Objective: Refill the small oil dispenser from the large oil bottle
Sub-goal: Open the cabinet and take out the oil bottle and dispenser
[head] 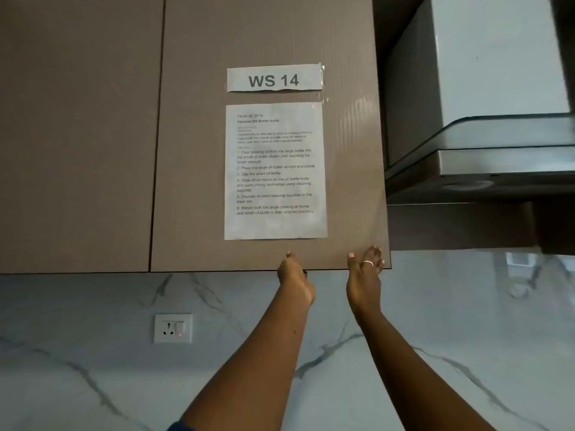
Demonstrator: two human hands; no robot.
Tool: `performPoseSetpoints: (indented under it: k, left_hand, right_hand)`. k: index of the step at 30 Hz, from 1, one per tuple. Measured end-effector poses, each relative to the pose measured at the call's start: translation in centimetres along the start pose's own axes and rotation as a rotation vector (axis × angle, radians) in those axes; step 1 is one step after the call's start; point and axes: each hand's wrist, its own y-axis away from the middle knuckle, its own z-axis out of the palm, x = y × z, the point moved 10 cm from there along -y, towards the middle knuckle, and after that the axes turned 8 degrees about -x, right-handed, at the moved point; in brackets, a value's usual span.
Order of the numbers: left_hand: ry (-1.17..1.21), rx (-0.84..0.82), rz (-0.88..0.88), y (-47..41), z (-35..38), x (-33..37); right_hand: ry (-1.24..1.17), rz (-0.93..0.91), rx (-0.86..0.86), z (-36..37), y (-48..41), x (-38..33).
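Neither the large oil bottle nor the small dispenser is in view. I am looking up at a brown wall cabinet door point(193, 150) that is closed. My left hand point(295, 276) grips the door's bottom edge, with the thumb on the front face and the fingers hidden under the edge. My right hand point(364, 272), with a ring on one finger, rests on the door's face near the lower right corner. Its fingers lie against the front.
A "WS 14" label point(274, 78) and a printed task sheet point(275, 171) are taped to the door. A second cabinet door point(74, 135) is on the left and a range hood point(479, 119) on the right. Below, the marble backsplash point(93, 368) holds a wall socket point(173, 328).
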Motion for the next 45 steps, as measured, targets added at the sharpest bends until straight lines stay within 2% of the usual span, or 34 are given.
performPoseSetpoints:
  k: [4,6,8,11,13,16,20,22,28,32,37,41,45]
  left_hand:
    - [0.127,0.006,0.018,-0.1,0.2,0.0]
    - [0.058,0.057,0.034,0.1,0.1,0.2]
    - [-0.229,0.212,0.124,0.8,-0.6,1.3]
    - [-0.758,0.399,0.474,2.8,0.7,4.8]
    - [-1.126,0.372,0.688,3.3,3.6,5.7]
    - [-1.602,0.272,0.804,2.5,6.6,4.9]
    - [-1.839,0.141,0.856,2.0,8.0,3.5]
    - [-1.921,0.083,0.829,1.8,8.2,2.8]
    - [-1.891,-0.009,0.689,3.4,8.8,1.8]
    - [-1.77,-0.097,0.587,6.4,9.6,2.6]
    - [-1.588,-0.142,0.451,11.8,11.1,5.6]
    - [-1.444,-0.139,0.448,16.9,12.1,8.5]
    - [-1.299,-0.123,0.501,22.0,12.1,11.0]
  right_hand:
    - [0.271,-0.084,-0.005,-0.5,-1.6,-0.3]
    - [0.453,-0.151,-0.053,-0.2,-2.3,-0.4]
    - [0.683,-0.236,-0.101,0.0,-2.9,-0.6]
    - [0.958,-0.334,-0.147,0.2,-3.4,-0.1]
    - [1.052,-0.437,-0.091,-0.5,-3.5,-0.3]
    - [1.147,-0.585,-0.007,-1.4,-3.3,-1.4]
    - [1.198,-0.739,0.081,-2.1,-2.7,-2.7]
    - [1.194,-0.785,0.112,-2.2,-2.0,-3.2]
    - [1.156,-0.899,0.177,-3.6,1.8,-5.1]
    - [1.156,-1.003,0.239,-5.3,5.3,-7.2]
    - [1.188,-1.18,0.226,-6.3,10.9,-10.8]
    - [1.184,-1.408,0.279,-6.6,16.2,-14.3]
    - [1.164,-1.558,0.29,-6.2,21.8,-18.0]
